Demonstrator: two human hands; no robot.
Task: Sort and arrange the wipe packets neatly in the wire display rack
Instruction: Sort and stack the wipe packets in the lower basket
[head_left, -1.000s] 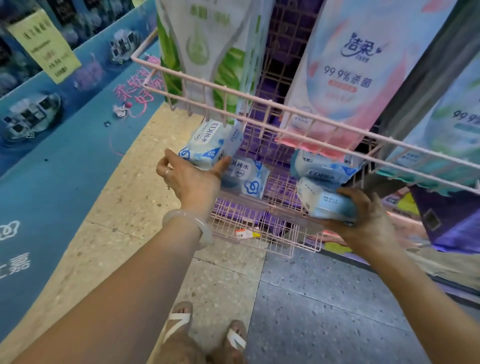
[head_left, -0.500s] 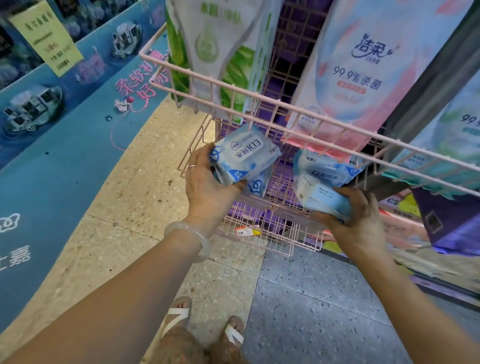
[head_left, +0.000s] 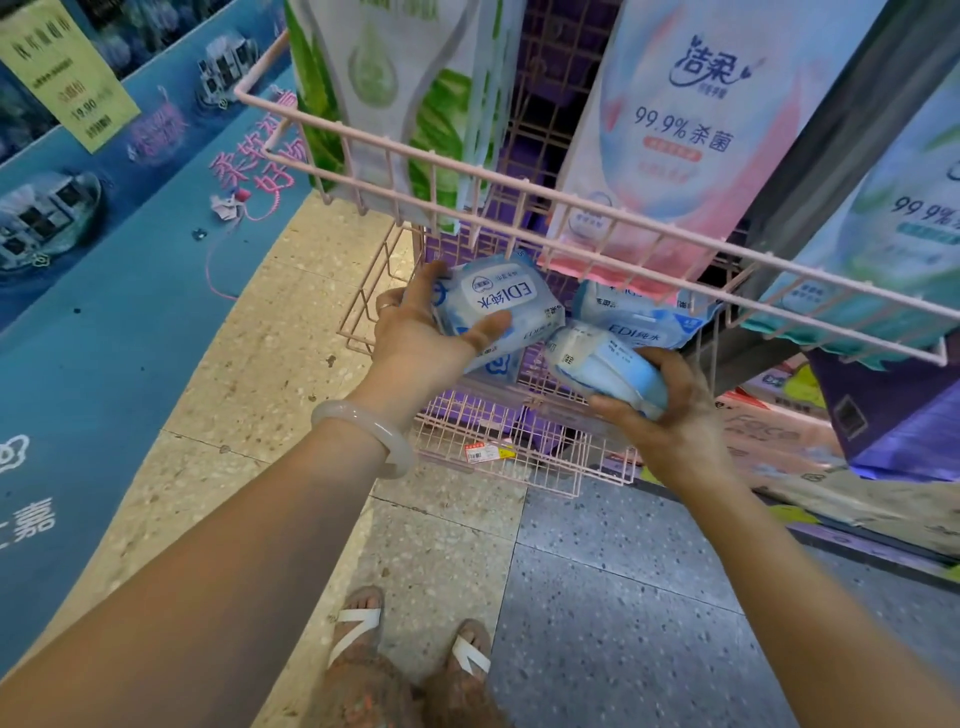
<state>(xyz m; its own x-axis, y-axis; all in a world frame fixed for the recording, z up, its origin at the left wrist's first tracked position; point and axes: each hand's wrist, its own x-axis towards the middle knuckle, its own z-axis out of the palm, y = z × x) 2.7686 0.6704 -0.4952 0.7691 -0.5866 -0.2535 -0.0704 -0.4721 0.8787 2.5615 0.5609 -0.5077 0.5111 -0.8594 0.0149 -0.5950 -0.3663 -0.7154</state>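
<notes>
My left hand (head_left: 415, 332) grips a blue-and-white wipe packet (head_left: 496, 304) with its label up, over the lower shelf of the pink wire rack (head_left: 524, 447). A second packet (head_left: 493, 366) lies just beneath it, mostly hidden. My right hand (head_left: 670, 410) holds another pale blue packet (head_left: 602, 366) from below at the shelf's right side. Behind that one, a further packet (head_left: 639, 317) leans against the back of the rack.
The rack's upper rail (head_left: 519, 184) crosses above my hands. Large green (head_left: 395, 98) and pink (head_left: 685, 130) wipe bags hang behind it. A price tag (head_left: 485, 453) lies on the lower shelf. A blue display panel (head_left: 78, 270) stands at the left. My sandalled feet (head_left: 405, 654) stand on the tiled floor.
My left hand has carried its packet rightward, turning it label up and bringing it over the second packet. My right hand has shifted its packet slightly left and lower.
</notes>
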